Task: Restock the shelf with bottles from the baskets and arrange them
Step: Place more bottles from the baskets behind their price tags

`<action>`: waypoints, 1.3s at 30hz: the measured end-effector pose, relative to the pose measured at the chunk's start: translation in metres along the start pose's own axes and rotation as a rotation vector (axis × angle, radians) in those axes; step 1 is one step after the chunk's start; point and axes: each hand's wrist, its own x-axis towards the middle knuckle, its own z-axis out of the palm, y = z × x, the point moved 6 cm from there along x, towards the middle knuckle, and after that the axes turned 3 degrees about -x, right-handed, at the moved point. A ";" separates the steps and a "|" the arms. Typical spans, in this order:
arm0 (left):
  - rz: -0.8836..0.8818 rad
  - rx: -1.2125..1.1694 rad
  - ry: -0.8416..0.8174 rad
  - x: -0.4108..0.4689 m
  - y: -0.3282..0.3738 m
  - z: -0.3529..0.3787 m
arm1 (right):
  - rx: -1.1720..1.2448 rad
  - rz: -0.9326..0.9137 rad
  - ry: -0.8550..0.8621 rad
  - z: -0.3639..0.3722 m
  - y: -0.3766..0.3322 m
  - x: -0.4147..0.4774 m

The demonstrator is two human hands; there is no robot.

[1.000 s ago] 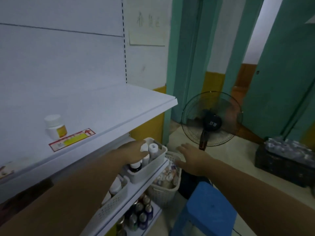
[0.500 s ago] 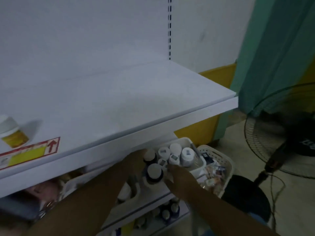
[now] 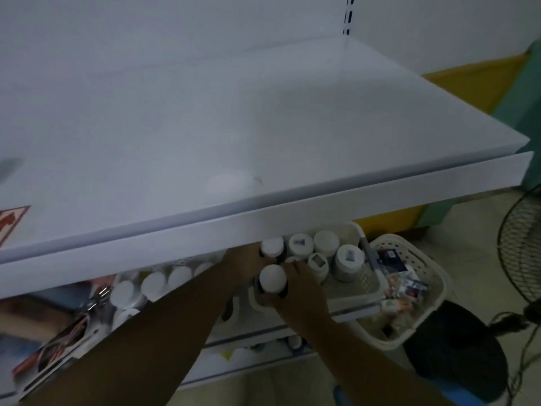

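A white basket [image 3: 369, 284] on the lower shelf holds several white-capped bottles [image 3: 347, 257]. My right hand [image 3: 297, 297] grips a dark bottle with a round white cap [image 3: 272, 277] at the basket's near left corner. Just behind it, my left hand [image 3: 244, 263] reaches under the upper shelf's front edge, its fingers curled round a second white-capped bottle [image 3: 272, 247]. The white upper shelf [image 3: 263, 127] is bare in the part I see. Both bottles' bodies are mostly hidden by my hands.
Another white basket [image 3: 131, 291] of white bottles sits further left on the lower shelf. A perforated basket [image 3: 433, 326] of small packets stands to the right on a dark round seat [image 3: 459, 350]. A floor fan [image 3: 521, 253] is at the far right. A red label [image 3: 11, 221] marks the shelf's left.
My view has dropped and closed in on the basket. My right hand moved from the open air onto the front bottle and took hold of it. My left hand stayed in the basket.
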 end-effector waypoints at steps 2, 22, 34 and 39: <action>0.029 -0.110 0.019 -0.003 -0.001 -0.001 | 0.002 0.003 0.004 0.000 0.000 -0.001; 0.079 -0.748 0.265 -0.250 -0.031 -0.151 | 0.456 -0.035 -0.132 -0.079 -0.166 -0.063; 0.197 -0.950 0.570 -0.482 -0.106 -0.259 | 1.093 -0.086 -0.509 -0.027 -0.423 -0.178; 0.218 -0.947 0.709 -0.561 -0.148 -0.304 | 0.907 -0.343 -0.498 -0.001 -0.512 -0.204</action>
